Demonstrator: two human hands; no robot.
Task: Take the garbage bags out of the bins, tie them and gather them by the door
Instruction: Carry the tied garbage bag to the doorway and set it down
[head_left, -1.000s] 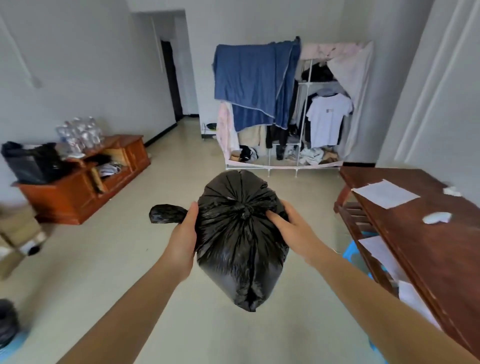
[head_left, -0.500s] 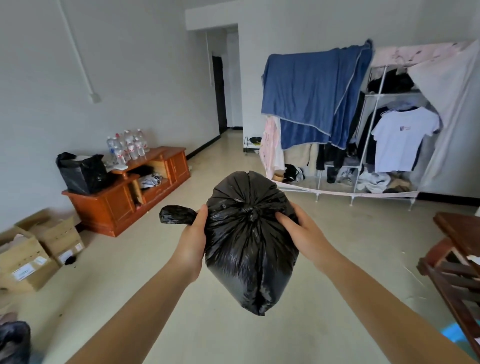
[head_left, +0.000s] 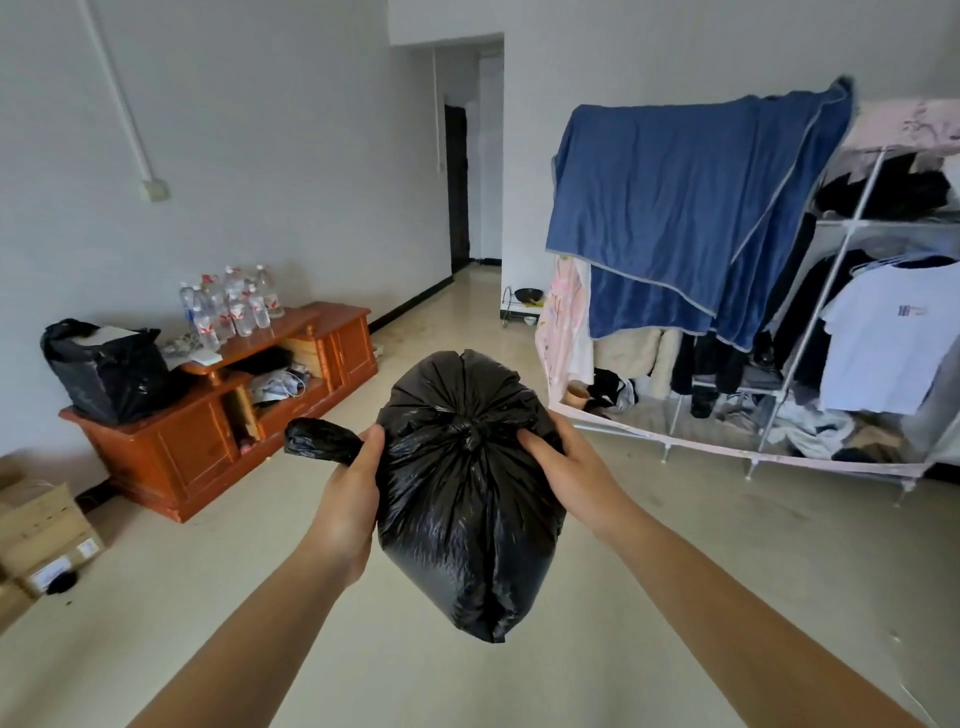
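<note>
- Black garbage bag (head_left: 467, 519): tied shut, knot (head_left: 470, 431) on top, held in the air above the floor.
- Left hand (head_left: 348, 499): curled round the bag's loose end (head_left: 317, 441), palm against the bag's side.
- Right hand (head_left: 566, 467): fingers pinching folds just beside the knot.
- Second black bag (head_left: 109, 369): on the wooden cabinet (head_left: 197, 441), near water bottles (head_left: 228, 306).
- Blue blanket (head_left: 685, 208): draped over the clothes rack (head_left: 831, 291) at right.

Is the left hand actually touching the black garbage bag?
Touching. The head view shows the left hand gripping a twisted end of the garbage bag, palm against its side.
</note>
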